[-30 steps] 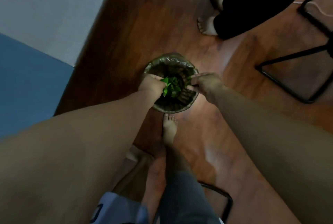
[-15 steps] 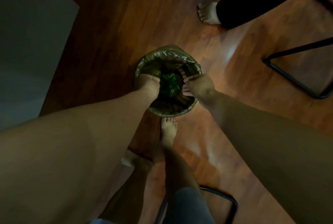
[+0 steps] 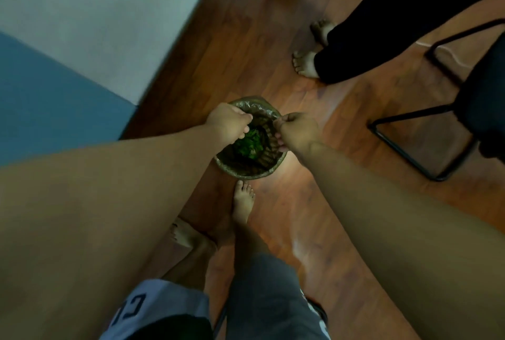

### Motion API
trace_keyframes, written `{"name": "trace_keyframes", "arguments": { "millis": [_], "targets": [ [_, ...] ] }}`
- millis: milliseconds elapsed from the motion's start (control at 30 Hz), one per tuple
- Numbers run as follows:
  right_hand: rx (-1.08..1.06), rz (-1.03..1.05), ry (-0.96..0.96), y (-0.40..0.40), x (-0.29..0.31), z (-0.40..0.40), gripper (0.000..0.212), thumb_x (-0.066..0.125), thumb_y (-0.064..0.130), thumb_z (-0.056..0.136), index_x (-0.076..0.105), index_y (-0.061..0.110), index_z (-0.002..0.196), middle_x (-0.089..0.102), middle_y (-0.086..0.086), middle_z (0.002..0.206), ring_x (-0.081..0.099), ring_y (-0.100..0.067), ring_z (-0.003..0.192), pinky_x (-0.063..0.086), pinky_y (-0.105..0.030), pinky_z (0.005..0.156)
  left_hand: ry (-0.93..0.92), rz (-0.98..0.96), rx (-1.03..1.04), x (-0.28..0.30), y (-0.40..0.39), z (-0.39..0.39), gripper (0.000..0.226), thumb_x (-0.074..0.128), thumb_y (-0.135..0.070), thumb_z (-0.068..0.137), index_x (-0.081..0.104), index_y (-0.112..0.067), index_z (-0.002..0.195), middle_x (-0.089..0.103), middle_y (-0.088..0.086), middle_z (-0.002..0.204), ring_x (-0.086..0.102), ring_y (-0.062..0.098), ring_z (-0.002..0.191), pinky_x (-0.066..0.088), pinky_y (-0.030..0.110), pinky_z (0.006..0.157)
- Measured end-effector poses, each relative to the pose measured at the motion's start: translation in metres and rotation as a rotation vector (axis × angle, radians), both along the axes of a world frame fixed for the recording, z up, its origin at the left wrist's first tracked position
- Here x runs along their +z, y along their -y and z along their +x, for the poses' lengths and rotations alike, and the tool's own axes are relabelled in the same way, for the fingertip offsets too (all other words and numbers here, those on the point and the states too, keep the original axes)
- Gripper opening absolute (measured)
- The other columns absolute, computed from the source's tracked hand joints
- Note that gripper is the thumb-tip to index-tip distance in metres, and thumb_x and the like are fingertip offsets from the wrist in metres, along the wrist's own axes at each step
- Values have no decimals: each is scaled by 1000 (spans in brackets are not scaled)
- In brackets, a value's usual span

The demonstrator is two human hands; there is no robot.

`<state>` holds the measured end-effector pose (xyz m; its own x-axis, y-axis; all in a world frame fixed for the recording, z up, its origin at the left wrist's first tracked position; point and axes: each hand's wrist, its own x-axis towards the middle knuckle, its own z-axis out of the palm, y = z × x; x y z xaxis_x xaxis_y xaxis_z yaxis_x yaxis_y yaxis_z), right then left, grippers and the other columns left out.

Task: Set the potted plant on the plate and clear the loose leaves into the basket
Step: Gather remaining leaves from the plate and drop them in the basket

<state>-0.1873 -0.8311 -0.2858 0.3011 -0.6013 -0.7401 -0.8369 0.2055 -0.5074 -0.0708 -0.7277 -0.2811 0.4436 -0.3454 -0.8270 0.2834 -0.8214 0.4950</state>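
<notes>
A round woven basket (image 3: 247, 171) lined with a clear plastic bag stands on the wooden floor just beyond my toes. A heap of loose green leaves (image 3: 250, 144) lies in its bottom. My left hand (image 3: 228, 123) hovers over the basket's left rim with its fingers curled down toward the leaves. My right hand (image 3: 296, 130) hovers over the right rim, fingers bunched into a loose fist. I see nothing held in either hand. No potted plant or plate is in view.
My bare feet (image 3: 243, 203) stand right behind the basket. Another person's bare feet (image 3: 304, 63) and dark trouser legs are at the upper right. A black metal chair frame (image 3: 410, 145) stands to the right, and a grey and blue wall (image 3: 82, 39) runs along the left.
The bunch of leaves my left hand held and the leaf my right hand pinched now lie in the basket. Both hands have risen to the rim.
</notes>
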Motion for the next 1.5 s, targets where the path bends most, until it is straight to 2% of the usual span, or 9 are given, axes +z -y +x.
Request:
{"name": "trace_keyframes", "arguments": {
  "millis": [133,300,400,500,700,1033,1200,1300,1500],
  "targets": [
    [109,-93,22,-6,82,7,30,56,25,88,64,6,66,63,-11,60,63,-26,50,62,-48,56,30,-108,50,88,-7,9,25,60,-29,93,66,-11,110,74,7,98,71,20,91,57,36,83],
    [239,-276,104,-23,175,29,30,57,23,90,66,12,63,65,-8,64,61,-20,55,53,-28,52,215,-184,89,183,-38,32,19,61,-31,89,70,-16,82,76,8,87,71,23,80,57,30,77],
    [273,-322,186,-44,209,51,25,58,24,86,74,7,78,74,-9,73,69,-24,67,59,-36,65,296,-216,120,217,-70,49,18,61,-27,85,70,-15,74,75,9,79,70,25,74,55,30,69],
    [319,-308,255,-83,236,74,25,55,21,87,73,6,77,68,-6,66,64,-21,59,60,-34,56,363,-238,195,242,-123,62,15,58,-16,89,66,-11,78,68,5,75,64,17,64,49,19,52],
    [480,-306,321,-170,264,122,21,57,20,82,70,10,68,69,-10,68,61,-24,51,62,-39,58,485,-194,424,269,-259,62,20,58,-19,92,71,-3,93,69,7,83,63,17,68,48,17,52],
    [812,-252,404,-320,266,192,26,53,18,81,69,-2,79,66,-15,66,56,-23,49,59,-38,57,554,13,802,259,-454,53,23,57,-18,83,73,-2,85,76,15,89,68,23,74,59,40,74],
    [1115,-436,421,-346,260,231,24,49,14,82,68,0,78,64,-13,68,53,-20,63,49,-28,51,662,125,864,249,-478,70,27,59,-19,81,69,6,84,72,25,85,60,21,66,54,36,64],
    [1253,-472,406,-351,254,256,27,50,13,83,74,11,95,72,-4,98,65,-24,91,55,-28,74,717,212,761,245,-479,83,25,57,-21,87,72,-1,83,72,13,83,61,20,74,44,23,62],
    [1726,-665,444,-350,235,307,48,57,11,84,58,10,132,49,-8,140,38,-25,136,40,-34,104,911,444,428,223,-478,117,38,64,-29,84,68,-10,117,60,11,126,54,32,118,46,39,98]
  ]
}}
